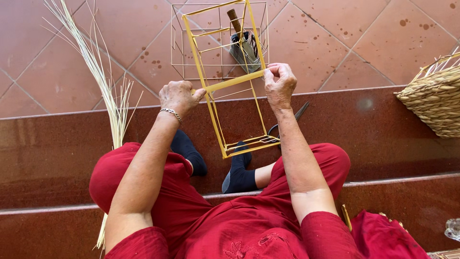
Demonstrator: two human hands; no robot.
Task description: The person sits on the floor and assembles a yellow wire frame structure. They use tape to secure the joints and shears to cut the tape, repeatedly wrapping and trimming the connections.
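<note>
Head view looks straight down on your two bare hands, both gripping one yellow frame [225, 91] of thin flat strips. It is an open box shape, taller than it is wide, nothing but edges: long strips running away from you and short cross strips joining them. Its near end sits just beyond your feet, and its far end reaches well past your hands.

Your left hand [178, 97] is clenched around the frame's left long strip, thumb pressed against it, with one silver bracelet [171, 113] on that wrist. Your right hand [279, 84] pinches the right end of a cross strip [235, 80] between thumb and fingertips. That strip runs slanted between your hands, lower at the left hand.

Just beyond your hands stands a second frame [182, 43], paler and thinner, on the tiled floor [364, 43]. Inside it lie some tools [243, 43], one with a wooden handle; how many there are I cannot tell.

Left of your left hand one bundle of pale reeds [103, 81] fans out. Close under your right forearm one pair of scissors [292, 120] lies on the dark red step [383, 139]. Far to the right of your right hand one woven basket [433, 98] shows partly at the edge. Two dark socks [237, 175] cover your feet below the frame.
</note>
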